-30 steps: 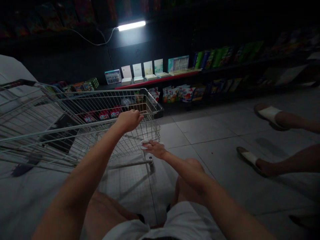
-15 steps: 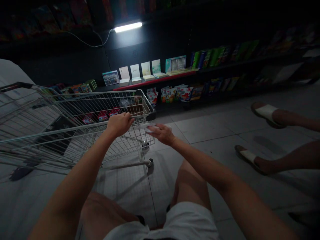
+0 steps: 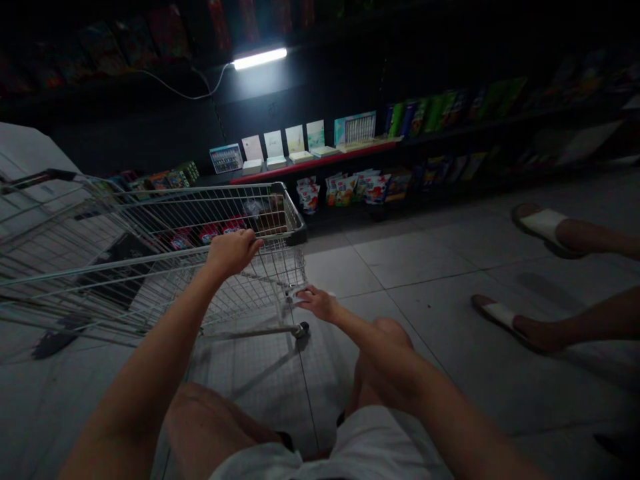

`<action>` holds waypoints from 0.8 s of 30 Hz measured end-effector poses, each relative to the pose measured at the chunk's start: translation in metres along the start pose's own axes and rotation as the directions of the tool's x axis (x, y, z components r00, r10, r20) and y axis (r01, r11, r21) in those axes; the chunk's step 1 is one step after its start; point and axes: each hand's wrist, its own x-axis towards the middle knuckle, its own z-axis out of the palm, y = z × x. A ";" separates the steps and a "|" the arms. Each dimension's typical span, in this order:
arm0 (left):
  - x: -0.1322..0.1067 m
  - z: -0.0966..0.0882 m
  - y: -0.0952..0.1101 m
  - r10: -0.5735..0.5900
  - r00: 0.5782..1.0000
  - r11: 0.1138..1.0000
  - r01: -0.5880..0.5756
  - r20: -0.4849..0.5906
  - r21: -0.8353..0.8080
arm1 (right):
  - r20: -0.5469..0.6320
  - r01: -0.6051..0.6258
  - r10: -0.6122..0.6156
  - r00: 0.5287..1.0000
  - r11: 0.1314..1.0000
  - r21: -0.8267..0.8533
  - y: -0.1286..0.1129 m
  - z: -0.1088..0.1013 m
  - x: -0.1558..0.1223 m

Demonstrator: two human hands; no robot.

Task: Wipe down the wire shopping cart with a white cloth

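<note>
The scene is dim, lit mainly by one bare fluorescent tube (image 3: 259, 59) at 12 o'clock, which flares white and throws a pale glow on the dark wall (image 3: 260, 83) beneath it. The top shelves (image 3: 150, 33) at 11 o'clock sink nearly into black, their goods perhaps too murky to read. Soft shadows of the shopping cart (image 3: 165, 227) streak the floor tiles (image 3: 415, 260) around 6 o'clock, while wide-angle stretching bends the cart's wires toward the edge at 9 o'clock.

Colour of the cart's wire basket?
Silver-grey metal wire on the shopping cart's wire basket, though dimly lit; shows best in the head view.
</note>
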 end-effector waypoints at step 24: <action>-0.015 0.005 -0.023 0.020 0.998 0.999 -0.018 -0.058 0.027 | -0.712 -0.257 0.157 0.685 0.966 -0.034 0.014 -0.174 0.085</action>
